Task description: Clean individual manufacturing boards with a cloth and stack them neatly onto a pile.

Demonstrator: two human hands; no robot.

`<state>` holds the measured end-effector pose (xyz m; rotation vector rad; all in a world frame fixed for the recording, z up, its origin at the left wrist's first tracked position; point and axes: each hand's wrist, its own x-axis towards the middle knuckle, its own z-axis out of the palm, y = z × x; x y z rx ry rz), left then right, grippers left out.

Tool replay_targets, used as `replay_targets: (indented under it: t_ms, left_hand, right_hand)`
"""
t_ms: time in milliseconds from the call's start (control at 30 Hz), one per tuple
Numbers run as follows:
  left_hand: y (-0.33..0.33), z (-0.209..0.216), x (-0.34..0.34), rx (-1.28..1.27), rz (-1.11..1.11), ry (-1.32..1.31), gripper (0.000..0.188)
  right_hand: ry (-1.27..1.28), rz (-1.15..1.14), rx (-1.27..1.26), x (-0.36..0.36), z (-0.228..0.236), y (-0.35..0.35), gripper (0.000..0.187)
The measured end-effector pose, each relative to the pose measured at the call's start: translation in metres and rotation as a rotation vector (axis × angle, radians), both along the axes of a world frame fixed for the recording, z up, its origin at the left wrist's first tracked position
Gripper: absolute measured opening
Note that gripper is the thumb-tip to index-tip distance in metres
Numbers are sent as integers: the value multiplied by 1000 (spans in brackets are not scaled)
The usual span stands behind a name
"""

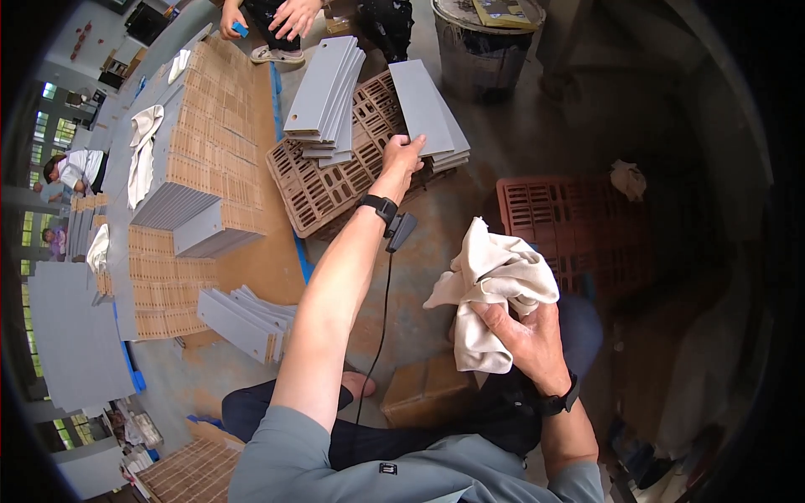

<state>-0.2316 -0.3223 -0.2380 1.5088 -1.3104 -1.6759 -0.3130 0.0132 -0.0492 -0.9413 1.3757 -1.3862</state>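
My left hand [404, 156] reaches far out to the near corner of a small stack of grey boards [426, 105]. Its thumb lies over the edge of the top board and the fingers curl round the corner, so it is closed on that board. The top boards are fanned slightly askew. In my right hand [537, 344] is a crumpled cream cloth [495, 285], bunched up in front of my lap. Both wrists wear black bands, and a cable runs down from a small device on the left one.
A second leaning stack of grey boards [323, 96] shares the brown plastic crate [314, 189]. A reddish crate [545, 210] stands right. Tall board piles [214, 142] fill the left, with cloths on top. Another person's hands [293, 15] show at the top, near a dark bucket [482, 59].
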Motion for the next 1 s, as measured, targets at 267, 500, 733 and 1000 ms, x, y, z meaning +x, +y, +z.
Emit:
replay_targets:
  t_ms: [267,500,733,1000]
  left_hand:
    - [134,69,102,-98,-63,299,29]
    - [282,113,164,-193,-104,309,24]
    - [316,123,205,-174,-227,344,32]
    - [323,151,209,10,-78,677,57]
  right_hand:
    - [-25,-256,-96,-14,-6,-5,38]
    - [-265,44,-43,10,-20,-5,43]
    - [-225,85,-119,53,-35,6,45]
    - [-78,278,-145,81,-35,15,44]
